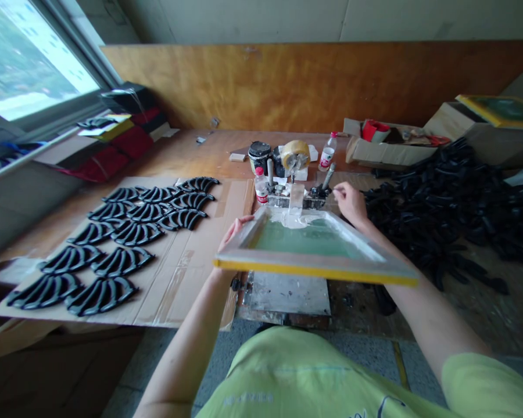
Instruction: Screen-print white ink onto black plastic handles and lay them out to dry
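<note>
A screen-printing frame (pixel 316 268) with a green mesh and yellow front edge is lifted up on its hinge over a white-smeared base plate (pixel 287 293). My left hand (pixel 236 228) grips the frame's left rail, fingers curled over it. My right hand (pixel 349 201) is at the frame's far right corner, fingers pinched near the black clamp (pixel 317 191); what they hold is too small to make out. White ink (pixel 297 219) pools at the far end of the mesh.
Several black curved parts (pixel 126 232) lie in rows on cardboard (pixel 187 273) at left. A heap of the same black parts (pixel 444 203) fills the right. Jar (pixel 259 154), tape roll (pixel 294 152), bottles (pixel 327 152) and boxes (pixel 387 152) stand behind.
</note>
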The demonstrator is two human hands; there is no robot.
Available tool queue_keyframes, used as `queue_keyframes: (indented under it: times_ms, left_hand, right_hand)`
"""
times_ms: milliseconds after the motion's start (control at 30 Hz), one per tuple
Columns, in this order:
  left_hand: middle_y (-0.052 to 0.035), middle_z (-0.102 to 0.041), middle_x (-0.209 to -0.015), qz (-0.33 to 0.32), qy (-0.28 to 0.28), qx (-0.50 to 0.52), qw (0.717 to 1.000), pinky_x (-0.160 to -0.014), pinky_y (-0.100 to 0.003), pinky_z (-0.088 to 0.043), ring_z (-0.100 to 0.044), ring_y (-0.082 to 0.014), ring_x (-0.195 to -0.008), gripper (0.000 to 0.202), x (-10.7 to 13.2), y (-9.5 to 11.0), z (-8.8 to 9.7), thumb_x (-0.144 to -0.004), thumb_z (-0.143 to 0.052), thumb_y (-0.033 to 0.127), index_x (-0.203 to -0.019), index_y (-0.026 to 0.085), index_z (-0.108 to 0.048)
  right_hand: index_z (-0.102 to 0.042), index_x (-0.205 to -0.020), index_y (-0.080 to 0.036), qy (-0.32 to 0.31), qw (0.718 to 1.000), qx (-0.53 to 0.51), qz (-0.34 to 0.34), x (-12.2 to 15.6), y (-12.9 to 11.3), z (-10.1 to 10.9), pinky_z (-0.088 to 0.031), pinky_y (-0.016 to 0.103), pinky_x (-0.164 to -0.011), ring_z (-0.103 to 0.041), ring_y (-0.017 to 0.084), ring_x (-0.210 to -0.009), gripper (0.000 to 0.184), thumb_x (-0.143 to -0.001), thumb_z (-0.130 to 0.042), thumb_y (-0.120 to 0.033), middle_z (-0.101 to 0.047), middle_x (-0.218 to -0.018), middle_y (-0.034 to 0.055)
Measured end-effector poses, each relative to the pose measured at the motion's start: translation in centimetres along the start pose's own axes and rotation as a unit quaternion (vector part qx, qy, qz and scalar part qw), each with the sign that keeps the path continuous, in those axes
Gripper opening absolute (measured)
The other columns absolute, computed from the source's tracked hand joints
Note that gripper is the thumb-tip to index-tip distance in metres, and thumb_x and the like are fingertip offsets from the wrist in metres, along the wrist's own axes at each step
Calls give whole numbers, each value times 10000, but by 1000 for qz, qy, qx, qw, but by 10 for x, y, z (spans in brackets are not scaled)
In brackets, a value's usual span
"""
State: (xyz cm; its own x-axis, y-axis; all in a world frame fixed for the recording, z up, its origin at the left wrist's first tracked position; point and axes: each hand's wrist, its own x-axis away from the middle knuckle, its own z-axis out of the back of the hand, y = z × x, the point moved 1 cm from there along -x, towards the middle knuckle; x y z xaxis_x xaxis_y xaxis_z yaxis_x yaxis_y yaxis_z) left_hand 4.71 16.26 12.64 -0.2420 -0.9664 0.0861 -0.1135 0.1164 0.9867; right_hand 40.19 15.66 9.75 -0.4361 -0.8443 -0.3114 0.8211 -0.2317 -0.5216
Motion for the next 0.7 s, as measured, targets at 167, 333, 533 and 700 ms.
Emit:
queue_keyframes:
  times_ms: [167, 333, 533, 700]
  left_hand:
    - [-47, -676, -898, -17, 37, 83, 996, -657, -270, -544, -651, -159, -784, 501, -25, 13, -26, -815, -562, 544, -1170, 190, -571]
    - [-100, -688, -962, 145, -36, 47, 988, -575, -248, -528, -649, -155, -730, 598, 21, -57, -43, -793, -573, 624, -1191, 179, -539]
    - [-59, -664, -715, 276, -40, -17, 960, -495, -238, -470, -636, -162, -614, 565, 65, -128, -15, -729, -563, 700, -903, 162, -566]
    - [3, -541, -473, 254, 86, -270, 925, -417, -243, -371, -463, -130, -384, 438, 43, -147, 112, -812, -412, 606, -685, 195, -494]
  right_hand:
    - [-667, -994, -172, -133, 991, -11, 19, 72, 34, -37, -466, 333, -811, -622, 217, -874, 201, -836, -594, -272, -694, -919, 67]
    - [-670, -988, -214, -148, 980, 10, 134, 141, -23, -70, -432, 381, -901, -555, 224, -990, 156, -841, -644, -259, -655, -982, 65]
    - [-660, -1058, -243, -166, 942, -75, 281, 201, -66, -62, -457, 333, -871, -557, 201, -942, 193, -919, -526, -227, -655, -940, 49]
    - [-674, -1000, -171, -140, 981, 127, 39, 190, 45, -31, -433, 367, -878, -548, 245, -989, 287, -877, -428, -89, -667, -965, 119]
